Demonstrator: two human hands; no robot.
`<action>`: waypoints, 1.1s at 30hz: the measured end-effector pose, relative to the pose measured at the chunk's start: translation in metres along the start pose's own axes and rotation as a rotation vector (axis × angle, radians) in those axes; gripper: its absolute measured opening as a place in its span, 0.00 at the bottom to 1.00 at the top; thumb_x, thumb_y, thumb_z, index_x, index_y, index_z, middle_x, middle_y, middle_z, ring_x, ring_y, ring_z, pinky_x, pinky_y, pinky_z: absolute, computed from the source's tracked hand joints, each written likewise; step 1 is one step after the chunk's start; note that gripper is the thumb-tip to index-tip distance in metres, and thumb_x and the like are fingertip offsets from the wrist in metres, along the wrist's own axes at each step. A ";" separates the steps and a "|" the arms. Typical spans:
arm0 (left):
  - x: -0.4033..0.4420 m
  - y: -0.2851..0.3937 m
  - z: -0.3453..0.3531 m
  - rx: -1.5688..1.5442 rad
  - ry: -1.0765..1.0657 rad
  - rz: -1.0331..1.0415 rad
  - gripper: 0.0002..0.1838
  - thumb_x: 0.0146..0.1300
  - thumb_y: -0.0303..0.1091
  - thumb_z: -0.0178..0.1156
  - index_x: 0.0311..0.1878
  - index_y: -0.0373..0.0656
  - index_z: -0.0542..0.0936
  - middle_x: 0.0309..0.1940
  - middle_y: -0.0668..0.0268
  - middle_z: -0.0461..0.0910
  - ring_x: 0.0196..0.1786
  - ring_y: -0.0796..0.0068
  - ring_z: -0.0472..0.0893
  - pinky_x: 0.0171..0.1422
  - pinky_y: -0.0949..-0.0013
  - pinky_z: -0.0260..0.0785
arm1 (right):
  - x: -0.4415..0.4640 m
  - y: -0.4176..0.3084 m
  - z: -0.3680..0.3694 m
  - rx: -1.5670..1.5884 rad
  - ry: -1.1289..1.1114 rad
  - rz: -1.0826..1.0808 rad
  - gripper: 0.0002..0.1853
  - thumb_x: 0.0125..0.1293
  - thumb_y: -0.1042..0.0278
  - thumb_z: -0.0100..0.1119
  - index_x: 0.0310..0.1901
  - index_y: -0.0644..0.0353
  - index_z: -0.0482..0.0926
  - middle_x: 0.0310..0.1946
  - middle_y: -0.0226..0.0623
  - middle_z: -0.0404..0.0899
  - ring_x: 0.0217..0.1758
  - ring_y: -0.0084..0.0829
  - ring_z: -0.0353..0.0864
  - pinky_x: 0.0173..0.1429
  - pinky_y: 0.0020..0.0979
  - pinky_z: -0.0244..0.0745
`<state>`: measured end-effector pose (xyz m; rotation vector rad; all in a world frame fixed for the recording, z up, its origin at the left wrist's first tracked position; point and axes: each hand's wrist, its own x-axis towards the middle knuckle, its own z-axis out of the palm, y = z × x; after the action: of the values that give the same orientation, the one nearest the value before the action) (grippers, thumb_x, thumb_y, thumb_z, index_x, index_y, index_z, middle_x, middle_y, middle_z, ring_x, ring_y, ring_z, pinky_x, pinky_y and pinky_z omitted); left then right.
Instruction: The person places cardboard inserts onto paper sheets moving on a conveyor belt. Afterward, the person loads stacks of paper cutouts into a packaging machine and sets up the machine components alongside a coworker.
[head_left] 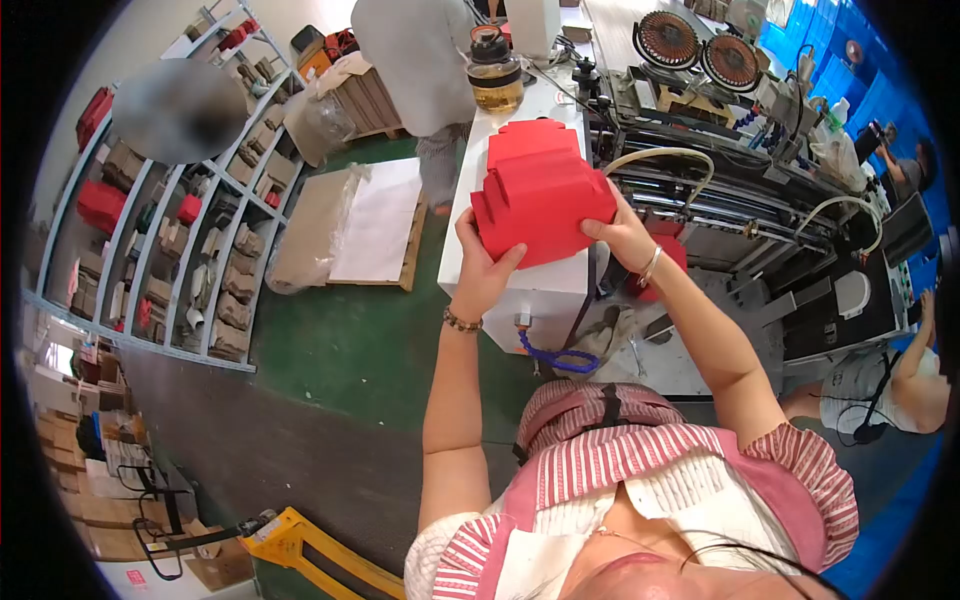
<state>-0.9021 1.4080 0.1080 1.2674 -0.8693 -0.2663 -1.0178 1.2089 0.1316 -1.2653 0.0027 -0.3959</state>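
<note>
A stack of red die-cut card sheets point(540, 205) with notched edges is held up in front of me, above a white cabinet top point(462, 215). My left hand point(484, 272) grips its near left corner, thumb on the upper face and fingers going underneath. On the right side, my right hand point(625, 238) pinches the edge, its thumb also on top. Fingers under the stack are mostly hidden. Beyond the sheets, a lidded jar of yellowish liquid point(497, 85) stands on the cabinet top.
A machine with rollers and hoses point(700, 170) stands at right, two small fans point(668, 40) above it. Left are metal shelves point(190, 250) of stacked pieces and a pallet with white sheets point(378, 220). A yellow pallet truck point(310, 545) is lower left. Other people stand or sit nearby.
</note>
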 end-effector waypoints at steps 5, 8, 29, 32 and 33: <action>-0.009 -0.017 -0.002 0.105 -0.053 -0.034 0.42 0.59 0.27 0.64 0.68 0.38 0.46 0.62 0.55 0.58 0.65 0.68 0.62 0.68 0.62 0.58 | -0.006 0.018 -0.004 0.175 0.043 0.026 0.36 0.60 0.74 0.65 0.67 0.56 0.56 0.57 0.32 0.70 0.60 0.24 0.69 0.64 0.29 0.64; -0.012 -0.013 0.001 0.118 -0.029 0.019 0.45 0.60 0.29 0.64 0.70 0.37 0.43 0.64 0.53 0.57 0.65 0.67 0.63 0.68 0.62 0.58 | -0.007 0.017 -0.004 0.084 0.000 0.003 0.37 0.59 0.73 0.65 0.67 0.56 0.55 0.56 0.32 0.70 0.59 0.24 0.69 0.64 0.29 0.64; 0.046 -0.081 0.266 -0.245 -0.183 -0.402 0.37 0.63 0.34 0.61 0.68 0.32 0.53 0.60 0.55 0.68 0.61 0.67 0.70 0.65 0.66 0.62 | -0.106 -0.059 -0.220 -0.280 0.449 0.193 0.27 0.62 0.60 0.64 0.58 0.63 0.68 0.50 0.34 0.78 0.51 0.23 0.77 0.55 0.27 0.73; 0.027 -0.166 0.300 -0.239 -0.146 -0.637 0.33 0.63 0.31 0.60 0.67 0.36 0.56 0.58 0.58 0.70 0.60 0.68 0.71 0.64 0.67 0.64 | -0.123 -0.001 -0.284 -0.114 0.497 0.375 0.25 0.62 0.61 0.65 0.57 0.62 0.71 0.48 0.33 0.79 0.49 0.23 0.78 0.54 0.27 0.74; 0.023 -0.183 0.311 -0.219 -0.100 -0.685 0.26 0.65 0.29 0.59 0.63 0.38 0.62 0.57 0.60 0.72 0.58 0.68 0.73 0.62 0.66 0.67 | -0.128 0.023 -0.305 -0.068 0.514 0.395 0.25 0.61 0.61 0.65 0.56 0.62 0.72 0.48 0.33 0.79 0.49 0.24 0.79 0.54 0.28 0.74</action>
<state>-1.0519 1.1122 -0.0365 1.3163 -0.4449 -0.9488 -1.1970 0.9698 -0.0116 -1.1662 0.6966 -0.3684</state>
